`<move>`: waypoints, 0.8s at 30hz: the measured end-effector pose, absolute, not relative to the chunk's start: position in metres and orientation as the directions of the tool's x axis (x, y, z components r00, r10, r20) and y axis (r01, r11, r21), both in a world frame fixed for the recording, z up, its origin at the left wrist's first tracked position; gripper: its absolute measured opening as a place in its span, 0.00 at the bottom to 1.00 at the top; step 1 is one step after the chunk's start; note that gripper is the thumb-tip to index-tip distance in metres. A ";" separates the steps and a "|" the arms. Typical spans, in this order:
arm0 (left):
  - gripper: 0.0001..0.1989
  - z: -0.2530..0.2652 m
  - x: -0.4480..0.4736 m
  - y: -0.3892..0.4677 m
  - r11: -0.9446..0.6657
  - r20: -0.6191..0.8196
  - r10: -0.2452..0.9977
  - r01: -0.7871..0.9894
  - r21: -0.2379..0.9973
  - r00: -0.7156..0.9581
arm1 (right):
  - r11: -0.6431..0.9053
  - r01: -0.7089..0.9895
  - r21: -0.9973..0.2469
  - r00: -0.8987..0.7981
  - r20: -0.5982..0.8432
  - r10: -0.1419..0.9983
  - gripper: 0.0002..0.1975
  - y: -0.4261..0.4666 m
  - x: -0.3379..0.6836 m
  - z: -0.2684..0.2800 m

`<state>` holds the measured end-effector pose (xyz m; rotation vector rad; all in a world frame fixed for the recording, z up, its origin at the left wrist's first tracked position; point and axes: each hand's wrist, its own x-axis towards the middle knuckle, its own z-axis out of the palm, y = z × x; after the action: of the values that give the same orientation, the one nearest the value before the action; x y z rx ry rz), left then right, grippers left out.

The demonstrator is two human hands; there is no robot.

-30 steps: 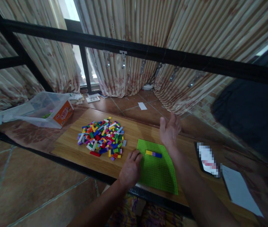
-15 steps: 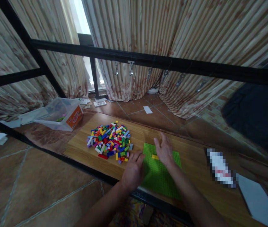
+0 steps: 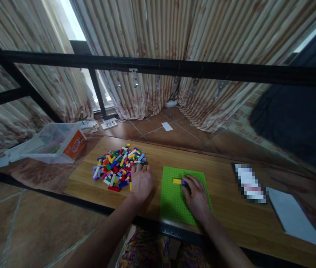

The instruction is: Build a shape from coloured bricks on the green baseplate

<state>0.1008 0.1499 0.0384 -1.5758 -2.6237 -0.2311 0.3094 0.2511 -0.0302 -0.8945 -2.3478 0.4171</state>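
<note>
The brick row (image 3: 177, 181), thin and straight, yellow at its left and purple beside it, lies on the far half of the studded green board (image 3: 171, 206). The right hand (image 3: 197, 198), earlier raised with fingers apart, now curls at the row's right end; I cannot tell if it pinches. The left hand (image 3: 142, 181) has left the board's edge for the brick pile (image 3: 116, 167) left of the board, fingers bent together, grip hidden.

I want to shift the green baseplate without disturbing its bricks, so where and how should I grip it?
Probably pinch the green baseplate midway along its left edge, coming from the left: it lies thin and flat, that edge is bare, and the yellow piece sits inward of it. The right hand covers part of the right side.
</note>
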 end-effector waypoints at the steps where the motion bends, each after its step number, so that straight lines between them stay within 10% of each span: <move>1: 0.11 0.040 0.100 0.150 0.457 0.147 0.873 0.886 0.082 -0.465 | 0.711 0.509 -0.486 -0.585 0.411 0.699 0.16 0.251 0.310 -0.030; 12: 0.13 0.029 0.166 0.142 0.360 0.031 0.880 0.707 0.609 -0.474 | 0.564 0.471 -0.678 -0.395 0.410 0.822 0.17 0.250 0.314 -0.027; 24: 0.15 0.018 0.193 0.169 0.481 -0.039 0.851 0.749 0.456 -0.524 | 0.571 0.433 -0.698 -0.391 0.425 0.816 0.15 0.250 0.313 -0.022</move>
<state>0.1931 0.1693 0.0179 -1.6142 -2.9207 -0.6713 0.3128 0.2498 -0.0221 -0.9972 -2.0261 0.6281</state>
